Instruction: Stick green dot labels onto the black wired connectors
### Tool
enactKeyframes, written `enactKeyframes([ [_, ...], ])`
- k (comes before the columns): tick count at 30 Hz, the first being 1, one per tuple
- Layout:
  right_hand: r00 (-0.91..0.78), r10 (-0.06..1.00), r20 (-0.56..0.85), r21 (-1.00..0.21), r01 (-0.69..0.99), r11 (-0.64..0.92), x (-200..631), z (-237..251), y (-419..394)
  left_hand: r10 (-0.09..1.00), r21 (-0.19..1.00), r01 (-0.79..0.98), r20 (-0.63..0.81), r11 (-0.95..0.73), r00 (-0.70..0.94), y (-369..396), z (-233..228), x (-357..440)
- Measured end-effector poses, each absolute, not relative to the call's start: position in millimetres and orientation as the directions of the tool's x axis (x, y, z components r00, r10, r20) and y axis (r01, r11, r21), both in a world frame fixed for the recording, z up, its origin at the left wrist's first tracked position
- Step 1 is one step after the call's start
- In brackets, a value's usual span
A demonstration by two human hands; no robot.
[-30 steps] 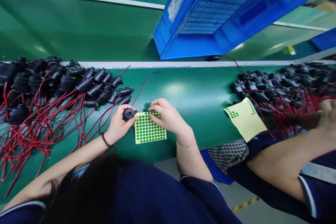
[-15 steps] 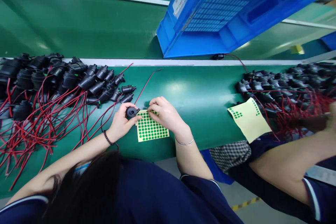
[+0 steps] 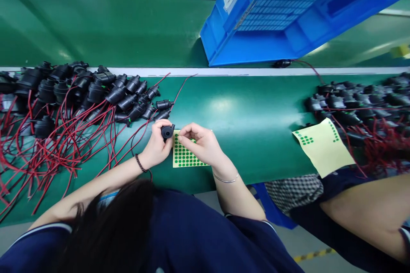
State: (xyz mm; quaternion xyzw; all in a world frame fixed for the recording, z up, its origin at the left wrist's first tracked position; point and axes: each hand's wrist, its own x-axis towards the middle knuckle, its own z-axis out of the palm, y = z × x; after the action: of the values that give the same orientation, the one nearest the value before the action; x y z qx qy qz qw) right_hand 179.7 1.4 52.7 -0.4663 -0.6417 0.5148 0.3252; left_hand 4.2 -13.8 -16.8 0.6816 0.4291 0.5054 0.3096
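Observation:
My left hand (image 3: 157, 145) is closed round a small black pump (image 3: 167, 132), whose round end with a central hole faces up. Just right of it, my right hand (image 3: 202, 144) holds thumb and forefinger pinched together. Whatever may be between those fingertips is too small to make out. Below the right hand lies a pale yellow sheet of round green stickers (image 3: 184, 158), partly covered by the hand. The pinched fingertips are close to the pump, with a small gap between.
Black pumps with red wires (image 3: 96, 91) are heaped on the left, more pumps (image 3: 349, 102) on the right. A mostly used sticker sheet (image 3: 329, 149) lies near a co-worker's arm (image 3: 365, 213). A blue crate (image 3: 250, 47) stands beyond the green bench (image 3: 250, 115).
My left hand has turned the pump and drawn its thumb off the sticker sheet. My right hand has come nearer the pump, fingertips pinched. The whole view has shifted slightly.

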Motion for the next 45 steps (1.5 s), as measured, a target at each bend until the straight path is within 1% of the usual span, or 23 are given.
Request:
enactKeyframes([
  [3,-0.334,0.934,-0.126,-0.965,0.259,-0.037,175.4,49.8,0.1,0.892,0.852,0.265,0.431,-0.451,0.135,-12.3,-16.3,4.7],
  [8,-0.303,0.94,-0.155,-0.974,0.205,-0.094,173.8,49.6,1.0,0.864,0.812,0.295,0.482,-0.503,0.146,-10.5,-14.3,5.6],
  [13,-0.305,0.931,-0.202,-0.968,0.208,-0.142,172.6,53.0,3.1,0.854,0.799,0.302,0.49,-0.52,0.175,-10.4,-14.8,6.1],
  [20,-0.288,0.941,-0.18,-0.965,0.235,-0.113,170.8,53.2,3.3,0.842,0.775,0.328,0.505,-0.54,0.192,-10.8,-14.4,6.4],
  [26,-0.268,0.954,-0.133,-0.96,0.273,-0.057,168.1,53.4,2.5,0.832,0.758,0.349,0.531,-0.551,0.162,-11.6,-18.2,7.8],
  [29,-0.256,0.96,-0.115,-0.959,0.279,-0.04,166.7,53.2,1.8,0.821,0.754,0.332,0.55,-0.567,0.151,-12.6,-21.0,8.5],
  [32,-0.249,0.962,-0.11,-0.96,0.277,-0.038,165.9,53.1,1.0,0.81,0.744,0.331,0.569,-0.581,0.142,-13.4,-23.5,9.2],
  [39,-0.221,0.969,-0.114,-0.964,0.261,-0.054,164.5,50.5,-1.8,0.784,0.689,0.395,0.601,-0.607,0.157,-14.5,-24.9,10.1],
  [42,-0.193,0.97,-0.146,-0.974,0.198,-0.107,160.9,48.1,-4.1,0.783,0.686,0.398,0.6,-0.609,0.164,-14.6,-23.6,9.3],
  [45,-0.182,0.961,-0.209,-0.978,0.054,-0.202,156.2,46.0,-6.2,0.766,0.671,0.392,0.621,-0.629,0.166,-14.4,-22.6,8.2],
])
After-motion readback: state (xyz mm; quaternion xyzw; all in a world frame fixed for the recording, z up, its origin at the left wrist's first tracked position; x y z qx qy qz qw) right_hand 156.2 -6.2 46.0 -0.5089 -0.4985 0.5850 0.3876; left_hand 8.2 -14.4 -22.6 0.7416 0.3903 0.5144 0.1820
